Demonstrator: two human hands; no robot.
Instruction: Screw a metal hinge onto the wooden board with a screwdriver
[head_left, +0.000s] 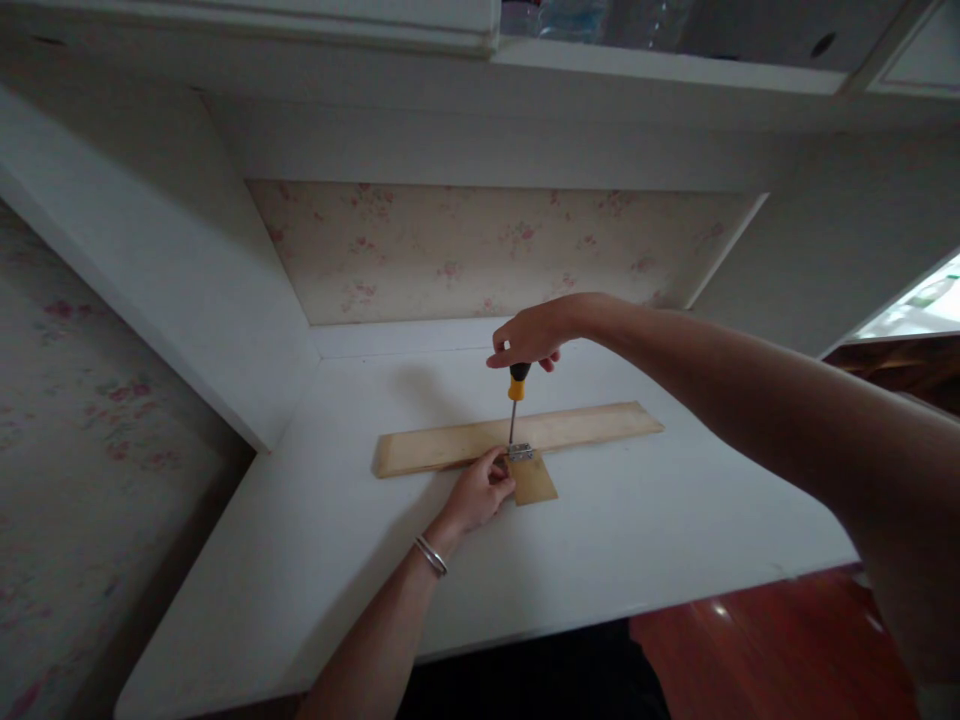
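My right hand [529, 335] is closed over the top of a screwdriver [517, 388] with a yellow and black handle. The screwdriver stands nearly upright, its thin metal shaft reaching down to a small silver hinge [520, 452]. That hinge lies where a long, pale wooden strip [435, 444] meets a small square piece of wood [535, 480]. My left hand [476, 492], with curled fingers, presses at the hinge's left end, its thumb near the edge of the small piece. Whether a screw sits under the screwdriver tip is too small to tell.
The wood lies on a white desk [315, 560] with a raised side panel [172, 240] at left and floral wallpaper [480, 245] behind. An overhead shelf [660, 72] holds clear plastic items. Red flooring [750, 640] shows past the front edge.
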